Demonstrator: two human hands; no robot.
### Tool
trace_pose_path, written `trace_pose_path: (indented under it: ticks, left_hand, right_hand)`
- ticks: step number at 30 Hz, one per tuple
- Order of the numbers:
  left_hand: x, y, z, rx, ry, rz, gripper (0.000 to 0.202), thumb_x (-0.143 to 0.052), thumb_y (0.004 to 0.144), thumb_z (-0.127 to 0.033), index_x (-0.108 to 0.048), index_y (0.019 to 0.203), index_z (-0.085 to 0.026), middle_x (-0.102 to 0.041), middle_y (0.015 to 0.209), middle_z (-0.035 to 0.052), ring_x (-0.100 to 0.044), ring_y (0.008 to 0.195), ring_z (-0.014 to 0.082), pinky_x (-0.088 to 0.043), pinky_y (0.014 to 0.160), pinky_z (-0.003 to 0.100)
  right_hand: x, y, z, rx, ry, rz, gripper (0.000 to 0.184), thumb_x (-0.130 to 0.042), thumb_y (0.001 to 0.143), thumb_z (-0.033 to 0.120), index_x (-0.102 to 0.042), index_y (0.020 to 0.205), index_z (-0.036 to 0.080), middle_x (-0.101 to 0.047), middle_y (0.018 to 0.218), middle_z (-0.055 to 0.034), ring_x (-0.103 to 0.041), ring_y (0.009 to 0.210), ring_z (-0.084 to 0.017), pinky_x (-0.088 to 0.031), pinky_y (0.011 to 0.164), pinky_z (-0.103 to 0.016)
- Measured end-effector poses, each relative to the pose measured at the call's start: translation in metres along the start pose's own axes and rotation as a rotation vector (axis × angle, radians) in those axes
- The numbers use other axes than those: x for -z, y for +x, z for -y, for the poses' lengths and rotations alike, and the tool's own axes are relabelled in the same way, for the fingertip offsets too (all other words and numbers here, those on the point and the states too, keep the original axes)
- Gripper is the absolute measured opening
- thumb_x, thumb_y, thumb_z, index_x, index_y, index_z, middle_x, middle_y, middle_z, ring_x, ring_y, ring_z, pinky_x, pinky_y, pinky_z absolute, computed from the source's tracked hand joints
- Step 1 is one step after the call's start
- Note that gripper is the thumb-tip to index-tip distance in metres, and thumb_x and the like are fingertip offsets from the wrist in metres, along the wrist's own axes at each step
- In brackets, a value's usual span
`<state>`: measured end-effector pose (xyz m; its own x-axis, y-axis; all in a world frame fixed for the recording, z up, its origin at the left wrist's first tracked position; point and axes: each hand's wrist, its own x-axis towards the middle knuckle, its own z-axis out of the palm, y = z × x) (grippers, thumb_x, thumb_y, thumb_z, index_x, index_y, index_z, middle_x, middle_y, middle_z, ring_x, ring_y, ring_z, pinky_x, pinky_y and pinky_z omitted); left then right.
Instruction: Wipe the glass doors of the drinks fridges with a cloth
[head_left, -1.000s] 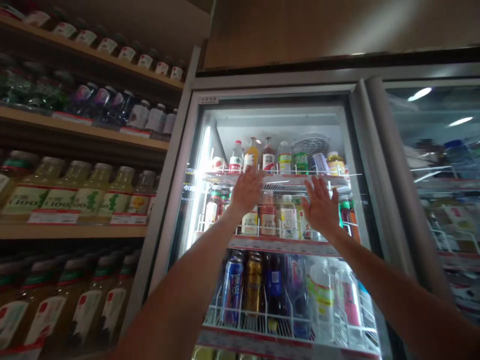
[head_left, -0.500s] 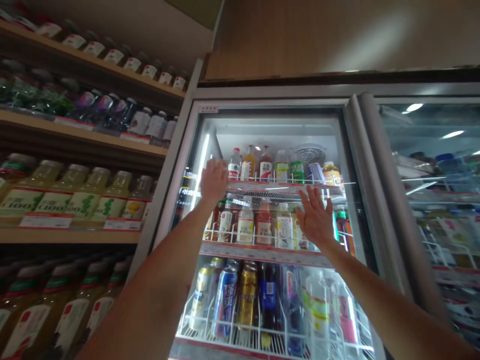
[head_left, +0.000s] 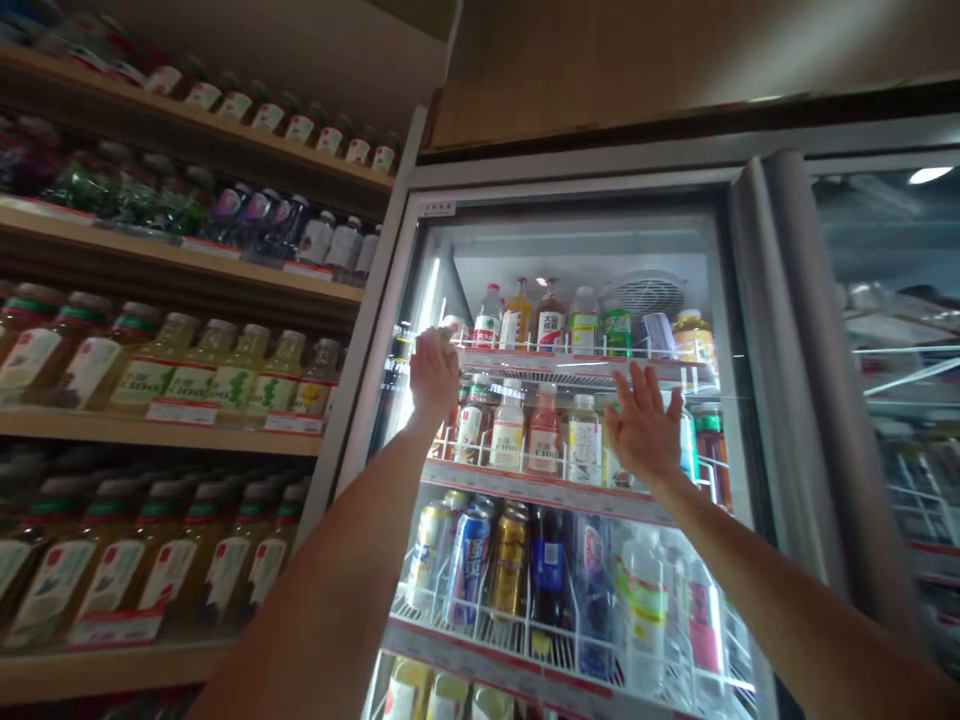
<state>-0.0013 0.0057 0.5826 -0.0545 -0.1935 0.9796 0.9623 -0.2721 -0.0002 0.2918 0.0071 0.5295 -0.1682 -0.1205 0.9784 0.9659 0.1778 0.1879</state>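
Note:
Both my arms reach up in front of a lit drinks fridge (head_left: pixel 551 487) with a glass front that carries reflections. At the left of its top shelf, my left hand (head_left: pixel 435 372) is raised with fingers extended, holding nothing; a red-capped bottle (head_left: pixel 487 318) stands just to its right. My right hand (head_left: pixel 646 425) is open, fingers spread, before the middle shelf and below a tilted can (head_left: pixel 658 335). Nothing is in it either. Whether either palm touches the glass I cannot tell. Behind the hands are a pink bottle (head_left: pixel 544 432) and a white-labelled bottle (head_left: pixel 584 442).
Wooden shelves (head_left: pixel 180 425) full of bottles stand close on the left. A grey vertical frame (head_left: pixel 806 380) separates this fridge from a second glass-fronted fridge (head_left: pixel 900 330) at right. Lower down are a gold can (head_left: pixel 510 560) and a blue can (head_left: pixel 469 565).
My view has shifted, so the fridge sits further right and slightly higher, and a lower row of drinks shows. Both hands stay raised and empty before the fridge.

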Motion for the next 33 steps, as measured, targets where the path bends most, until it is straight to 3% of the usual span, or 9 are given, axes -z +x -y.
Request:
trace_pose_path:
  ticks: [3, 7, 13, 15, 20, 22, 26, 28, 33]
  left_hand:
    - [-0.003, -0.021, -0.019, -0.014, -0.002, 0.0, 0.045, -0.027, 0.092, -0.027, -0.039, 0.133, -0.011, -0.044, 0.138, 0.0146, -0.027, 0.136, 0.0252, -0.03, 0.109, 0.046]
    - [-0.016, -0.051, -0.06, -0.258, -0.064, 0.103, 0.044, -0.031, 0.092, -0.03, -0.041, 0.132, -0.017, -0.044, 0.14, 0.007, -0.025, 0.137, 0.0217, -0.031, 0.109, 0.041]
    - [0.006, -0.037, -0.006, 0.077, 0.004, -0.015, 0.043, -0.025, 0.093, -0.029, -0.043, 0.127, -0.011, -0.043, 0.138, 0.0174, -0.031, 0.134, 0.0263, -0.033, 0.106, 0.049]
    - [0.001, -0.034, -0.012, 0.128, 0.002, -0.04, 0.044, -0.026, 0.093, -0.028, -0.042, 0.128, -0.008, -0.041, 0.139, 0.0198, -0.028, 0.136, 0.0282, -0.03, 0.107, 0.05]
    - [-0.02, -0.057, -0.062, -0.32, -0.085, 0.162, 0.043, -0.037, 0.091, -0.029, -0.041, 0.133, -0.019, -0.038, 0.144, 0.0084, -0.02, 0.139, 0.0221, -0.028, 0.111, 0.041]
    - [-0.015, -0.061, -0.05, -0.334, -0.089, 0.164, 0.041, -0.038, 0.091, -0.029, -0.043, 0.131, -0.022, -0.039, 0.144, 0.006, -0.021, 0.139, 0.0205, -0.029, 0.11, 0.04]
    - [0.004, -0.053, 0.0, -0.019, -0.039, 0.015, 0.041, -0.032, 0.092, -0.027, -0.044, 0.129, -0.012, -0.039, 0.141, 0.0174, -0.026, 0.137, 0.0268, -0.029, 0.108, 0.05]
    - [0.005, -0.058, -0.005, 0.007, -0.039, -0.01, 0.042, -0.029, 0.093, -0.026, -0.043, 0.13, -0.011, -0.038, 0.142, 0.0184, -0.022, 0.138, 0.0282, -0.029, 0.107, 0.051]
    - [-0.005, -0.094, -0.061, -0.493, -0.147, 0.147, 0.04, -0.037, 0.091, -0.027, -0.046, 0.13, -0.024, -0.041, 0.143, 0.0046, -0.021, 0.139, 0.0232, -0.033, 0.108, 0.041]
  right_hand:
    - [0.001, 0.001, 0.002, -0.014, 0.016, 0.017, 0.053, -0.03, 0.092, 0.035, -0.03, 0.142, 0.017, -0.028, 0.149, -0.0126, -0.021, 0.138, -0.029, -0.015, 0.107, -0.058]
    - [0.003, 0.0, -0.003, -0.001, 0.055, 0.038, 0.055, -0.031, 0.091, 0.036, -0.028, 0.143, 0.018, -0.024, 0.15, -0.0124, -0.02, 0.139, -0.03, -0.014, 0.107, -0.059]
    - [0.014, -0.009, -0.022, 0.152, 0.004, 0.094, 0.051, -0.031, 0.093, 0.038, -0.032, 0.14, 0.021, -0.03, 0.148, -0.0096, -0.023, 0.138, -0.025, -0.015, 0.109, -0.054]
    - [0.015, -0.011, -0.026, 0.14, -0.021, 0.079, 0.049, -0.031, 0.093, 0.038, -0.036, 0.138, 0.02, -0.033, 0.147, -0.0098, -0.025, 0.137, -0.025, -0.016, 0.109, -0.053]
    - [0.013, -0.013, -0.028, 0.169, -0.038, 0.04, 0.047, -0.032, 0.092, 0.035, -0.039, 0.137, 0.021, -0.035, 0.146, -0.009, -0.03, 0.135, -0.025, -0.019, 0.108, -0.051]
    - [0.013, -0.013, -0.029, 0.173, -0.047, 0.022, 0.046, -0.032, 0.092, 0.034, -0.04, 0.136, 0.021, -0.036, 0.145, -0.0091, -0.031, 0.135, -0.025, -0.021, 0.108, -0.051]
    - [0.015, -0.013, -0.027, 0.159, -0.058, 0.014, 0.046, -0.033, 0.092, 0.034, -0.041, 0.135, 0.021, -0.038, 0.144, -0.0093, -0.033, 0.134, -0.025, -0.022, 0.107, -0.051]
    - [0.017, -0.012, -0.025, 0.148, -0.059, 0.024, 0.046, -0.032, 0.092, 0.034, -0.041, 0.135, 0.021, -0.038, 0.144, -0.0093, -0.033, 0.134, -0.026, -0.022, 0.107, -0.052]
    - [0.021, -0.018, -0.015, 0.013, -0.089, 0.063, 0.046, -0.029, 0.093, 0.038, -0.044, 0.134, 0.023, -0.035, 0.146, -0.01, -0.029, 0.135, -0.03, -0.021, 0.105, -0.057]
